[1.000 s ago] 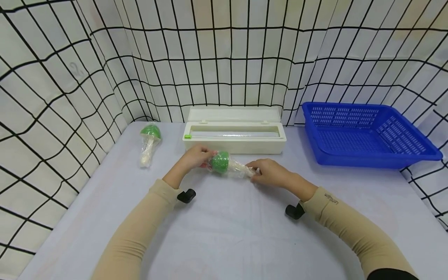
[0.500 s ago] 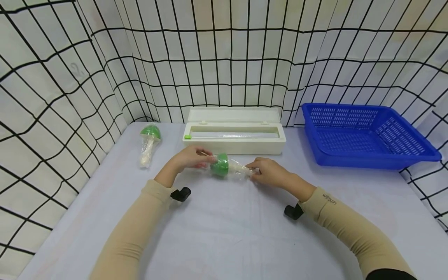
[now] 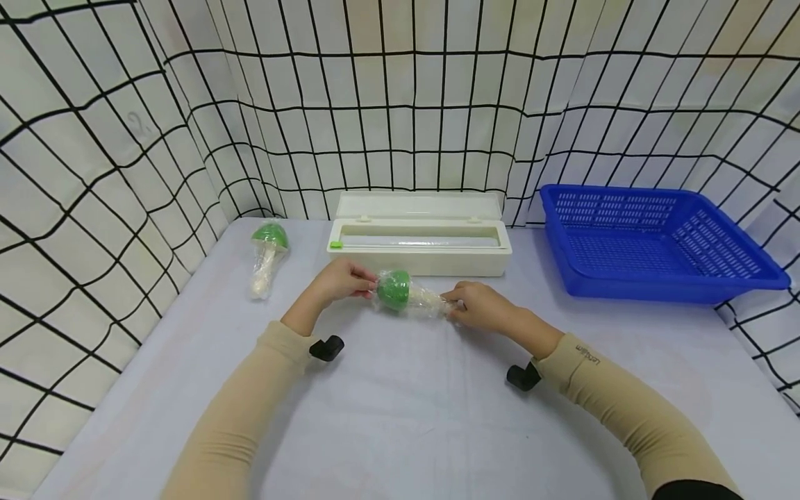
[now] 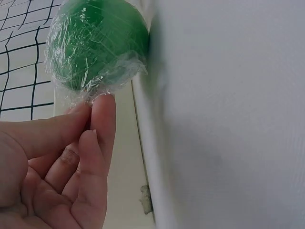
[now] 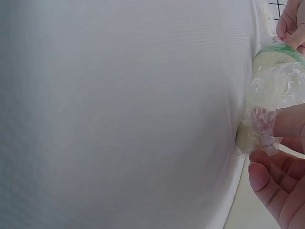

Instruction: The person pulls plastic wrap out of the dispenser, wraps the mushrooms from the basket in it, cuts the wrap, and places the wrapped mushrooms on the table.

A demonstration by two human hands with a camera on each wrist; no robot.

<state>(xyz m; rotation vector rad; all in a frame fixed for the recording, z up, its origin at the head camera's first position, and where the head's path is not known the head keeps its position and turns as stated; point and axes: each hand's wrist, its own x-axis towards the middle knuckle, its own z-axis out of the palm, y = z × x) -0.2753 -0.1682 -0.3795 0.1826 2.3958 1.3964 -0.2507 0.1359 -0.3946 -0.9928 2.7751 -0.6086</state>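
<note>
A toy mushroom (image 3: 393, 290) with a green cap and pale stem lies on its side on the white table, wrapped in clear cling film. My left hand (image 3: 340, 281) is at its cap end; in the left wrist view, thumb and forefinger pinch the gathered film (image 4: 97, 90) just beyond the green cap (image 4: 102, 40). At the stem end, my right hand (image 3: 484, 307) holds the wrap between thumb and fingers. The right wrist view shows crinkled film (image 5: 264, 129) around the stem tip, partly hidden by the thumb.
A second film-wrapped green mushroom (image 3: 269, 253) lies at the back left. Behind my hands stands a white cling film dispenser (image 3: 419, 262), lid raised, roll inside. A blue plastic basket (image 3: 637, 288) sits at the right. Black wire mesh (image 3: 412, 107) encloses the table's back and sides.
My left hand drew leftward off the cap, pulling film out, and now pinches it gathered close to the cap. The right hand has stayed at the stem end.
</note>
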